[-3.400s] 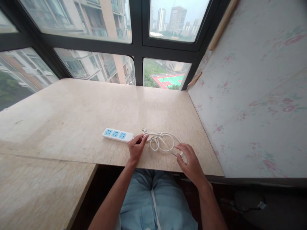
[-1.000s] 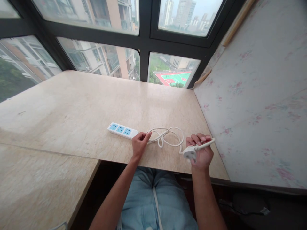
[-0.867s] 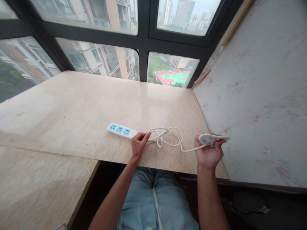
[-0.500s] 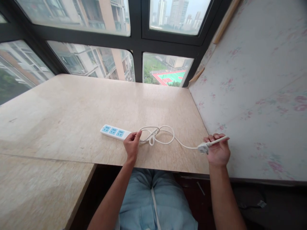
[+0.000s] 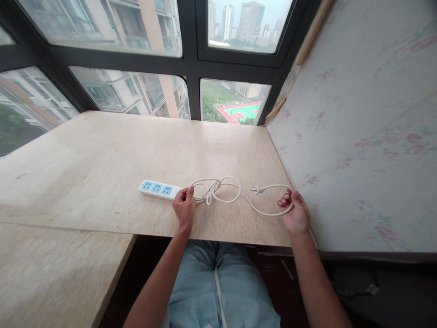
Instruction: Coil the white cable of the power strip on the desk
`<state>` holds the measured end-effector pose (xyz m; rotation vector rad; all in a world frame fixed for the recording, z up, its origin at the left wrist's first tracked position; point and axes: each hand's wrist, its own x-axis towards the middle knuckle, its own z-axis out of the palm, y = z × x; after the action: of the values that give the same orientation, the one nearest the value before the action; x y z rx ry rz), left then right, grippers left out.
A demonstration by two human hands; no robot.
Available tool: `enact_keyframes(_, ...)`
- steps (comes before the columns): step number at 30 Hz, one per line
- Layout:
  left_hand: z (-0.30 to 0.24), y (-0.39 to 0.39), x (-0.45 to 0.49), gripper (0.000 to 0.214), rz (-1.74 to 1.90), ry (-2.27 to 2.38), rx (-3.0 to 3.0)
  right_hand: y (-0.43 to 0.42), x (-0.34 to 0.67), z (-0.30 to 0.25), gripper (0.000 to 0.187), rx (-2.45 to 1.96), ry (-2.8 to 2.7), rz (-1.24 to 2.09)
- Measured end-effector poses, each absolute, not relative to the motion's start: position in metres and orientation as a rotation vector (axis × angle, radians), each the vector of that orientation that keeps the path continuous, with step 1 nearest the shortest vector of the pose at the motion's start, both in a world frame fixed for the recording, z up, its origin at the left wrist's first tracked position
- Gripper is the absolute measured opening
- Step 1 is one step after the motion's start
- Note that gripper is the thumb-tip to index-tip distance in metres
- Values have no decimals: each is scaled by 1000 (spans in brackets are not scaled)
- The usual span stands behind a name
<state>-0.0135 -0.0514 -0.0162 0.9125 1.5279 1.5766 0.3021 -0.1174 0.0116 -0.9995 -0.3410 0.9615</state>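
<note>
A white power strip with blue socket faces lies on the stone-patterned surface. My left hand is closed at its right end, thumb and forefinger pinched on the white power cord where it meets the strip; the exact grip is partly hidden. Between my hands the cord lies in loose, crossing loops. At the right, my right hand is closed around a bend of the same cord. From this bend the plug points left, its prongs towards the loops.
The pale counter runs back to dark-framed windows. A flowered wall borders it on the right. The counter's front edge is close to my legs, and a lower-left section juts towards me.
My right hand has moved slightly left and turned. The plug, formerly against its fingers, now sticks out to the left on a bent length of cord. My left hand stays at the strip.
</note>
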Motion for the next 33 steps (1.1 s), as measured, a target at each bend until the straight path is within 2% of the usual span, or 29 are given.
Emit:
enact_keyframes(5,-19,-49,-15,47,1596,1525,955,-103,300,2,65,-998,-310,1005)
enact_keyframes(10,-25,-46,-17,46,1602,1529,958,-90,304,-7,45,-1125,-131,1081)
enact_keyframes(13,-30,-45,-19,46,1593,1506,931,-86,306,-11,46,-1301,-260,1091)
enact_keyframes(15,-33,-44,-20,46,1592,1481,910,-84,306,-13,56,-1523,-458,932)
enact_keyframes(18,-33,-44,-20,45,1611,1430,888,-81,300,-14,70,-1782,-891,409)
enact_keyframes(20,-31,-45,-20,44,1630,1385,872,-81,291,-13,68,-1828,-1179,174)
enact_keyframes(24,-27,-46,-20,39,1637,1295,848,-81,262,-11,50,-1937,-1530,-26)
enact_keyframes(27,-29,-47,-21,35,1648,1252,829,-77,242,-9,42,-1933,-1738,93)
enact_keyframes(30,-32,-47,-21,35,1682,1196,824,-70,228,-6,44,-1970,-1918,254)
enact_keyframes(33,-33,-47,-20,38,1688,1163,824,-64,222,0,42,-2074,-1953,265)
